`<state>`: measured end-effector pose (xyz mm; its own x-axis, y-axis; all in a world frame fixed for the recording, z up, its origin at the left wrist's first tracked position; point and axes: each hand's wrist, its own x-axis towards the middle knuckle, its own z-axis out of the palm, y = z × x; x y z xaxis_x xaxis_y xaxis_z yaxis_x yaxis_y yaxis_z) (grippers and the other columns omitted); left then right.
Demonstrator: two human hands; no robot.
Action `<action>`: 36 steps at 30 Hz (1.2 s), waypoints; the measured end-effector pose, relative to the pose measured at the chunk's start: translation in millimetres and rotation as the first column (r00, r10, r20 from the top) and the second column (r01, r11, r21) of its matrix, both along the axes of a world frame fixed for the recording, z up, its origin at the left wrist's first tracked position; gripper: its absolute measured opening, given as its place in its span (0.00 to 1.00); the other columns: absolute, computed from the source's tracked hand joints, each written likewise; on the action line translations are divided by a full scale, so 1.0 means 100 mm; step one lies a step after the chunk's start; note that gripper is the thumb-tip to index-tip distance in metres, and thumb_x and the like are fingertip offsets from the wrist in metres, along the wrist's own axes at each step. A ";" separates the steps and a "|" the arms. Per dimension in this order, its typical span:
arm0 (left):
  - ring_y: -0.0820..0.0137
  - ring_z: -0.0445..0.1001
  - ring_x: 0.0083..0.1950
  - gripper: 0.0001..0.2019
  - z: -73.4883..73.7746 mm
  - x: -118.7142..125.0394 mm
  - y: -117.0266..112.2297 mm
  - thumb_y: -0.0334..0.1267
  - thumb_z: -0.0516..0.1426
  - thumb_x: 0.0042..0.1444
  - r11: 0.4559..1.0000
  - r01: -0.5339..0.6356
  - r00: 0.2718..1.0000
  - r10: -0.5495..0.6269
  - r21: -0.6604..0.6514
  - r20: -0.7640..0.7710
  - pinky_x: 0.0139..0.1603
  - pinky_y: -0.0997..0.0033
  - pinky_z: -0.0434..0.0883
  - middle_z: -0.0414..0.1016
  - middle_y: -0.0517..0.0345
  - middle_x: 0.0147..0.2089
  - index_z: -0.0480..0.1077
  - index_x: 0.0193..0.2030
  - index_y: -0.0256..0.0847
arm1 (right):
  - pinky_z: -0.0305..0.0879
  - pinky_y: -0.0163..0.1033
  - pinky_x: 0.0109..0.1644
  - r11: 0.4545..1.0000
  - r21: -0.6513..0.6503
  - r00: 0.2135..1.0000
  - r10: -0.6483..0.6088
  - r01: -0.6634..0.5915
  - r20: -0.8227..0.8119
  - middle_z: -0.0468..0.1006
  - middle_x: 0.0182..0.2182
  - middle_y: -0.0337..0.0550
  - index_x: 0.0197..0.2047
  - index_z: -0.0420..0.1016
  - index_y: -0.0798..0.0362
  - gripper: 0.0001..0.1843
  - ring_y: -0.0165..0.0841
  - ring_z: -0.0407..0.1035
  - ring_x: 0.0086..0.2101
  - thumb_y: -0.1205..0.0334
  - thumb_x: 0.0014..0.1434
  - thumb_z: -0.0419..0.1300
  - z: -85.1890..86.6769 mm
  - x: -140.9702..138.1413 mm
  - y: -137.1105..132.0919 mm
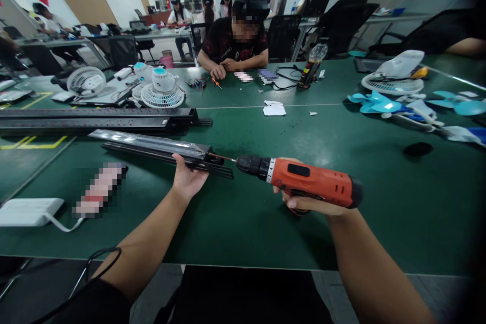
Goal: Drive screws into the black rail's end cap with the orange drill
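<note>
My right hand (304,202) is wrapped round the handle of an orange and black cordless drill (311,179), its chuck pointing left. A long thin bit (224,156) runs from the chuck to the end of a long black metal profile (159,148); whether the tip touches inside it cannot be made out. Clear plastic film seems to lie along the top of this profile. My left hand (190,177) grips the profile from below near its right end, thumb up on the near side, the other fingers hidden underneath.
Two more black profiles (94,120) lie at the left. White fans (163,91), a bottle (313,66) and blue fan blades (379,103) stand or lie farther back. A white power bank (30,211) is cabled to a blurred phone (100,190). Another person (243,35) sits opposite.
</note>
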<state>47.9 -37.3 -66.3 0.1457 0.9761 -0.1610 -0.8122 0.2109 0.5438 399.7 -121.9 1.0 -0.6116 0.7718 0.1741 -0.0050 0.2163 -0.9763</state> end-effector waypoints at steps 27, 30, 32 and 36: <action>0.54 0.83 0.59 0.33 -0.09 -0.06 0.01 0.69 0.65 0.57 0.993 0.078 0.997 -0.079 0.092 0.010 0.65 0.57 0.77 0.88 0.52 0.47 0.81 0.57 0.43 | 0.76 0.33 0.28 0.978 0.207 1.000 0.025 -0.025 0.006 0.77 0.32 0.38 0.61 0.78 0.51 0.16 0.27 0.70 0.24 0.63 0.73 0.65 -0.06 0.04 0.05; 0.54 0.82 0.61 0.33 -0.12 -0.09 0.02 0.68 0.64 0.59 0.986 0.117 0.992 -0.123 0.120 0.042 0.67 0.56 0.76 0.88 0.53 0.50 0.81 0.59 0.46 | 0.75 0.32 0.25 0.983 0.180 0.999 0.036 -0.036 0.004 0.75 0.29 0.35 0.62 0.78 0.50 0.17 0.26 0.69 0.22 0.64 0.73 0.65 -0.10 0.05 0.05; 0.54 0.82 0.61 0.33 -0.13 -0.09 0.03 0.68 0.64 0.60 0.983 0.132 0.989 -0.139 0.126 0.051 0.67 0.56 0.75 0.88 0.52 0.51 0.80 0.60 0.46 | 0.75 0.32 0.24 0.989 0.146 0.999 0.037 -0.036 0.000 0.74 0.28 0.34 0.63 0.77 0.49 0.18 0.26 0.69 0.21 0.64 0.73 0.65 -0.11 0.05 0.04; 0.53 0.83 0.61 0.34 -0.12 -0.08 0.03 0.68 0.64 0.60 0.984 0.124 0.990 -0.132 0.127 0.055 0.66 0.55 0.75 0.88 0.51 0.52 0.80 0.62 0.45 | 0.74 0.32 0.25 0.985 0.169 1.000 -0.024 0.023 0.005 0.78 0.32 0.39 0.60 0.79 0.51 0.15 0.27 0.70 0.24 0.62 0.71 0.67 -0.08 0.04 0.03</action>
<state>39.4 -34.0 -78.6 0.2770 0.9605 -0.0273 -0.8163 0.2502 0.5207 403.7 -119.1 -7.5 -0.5952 0.7459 0.2989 0.0093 0.3784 -0.9256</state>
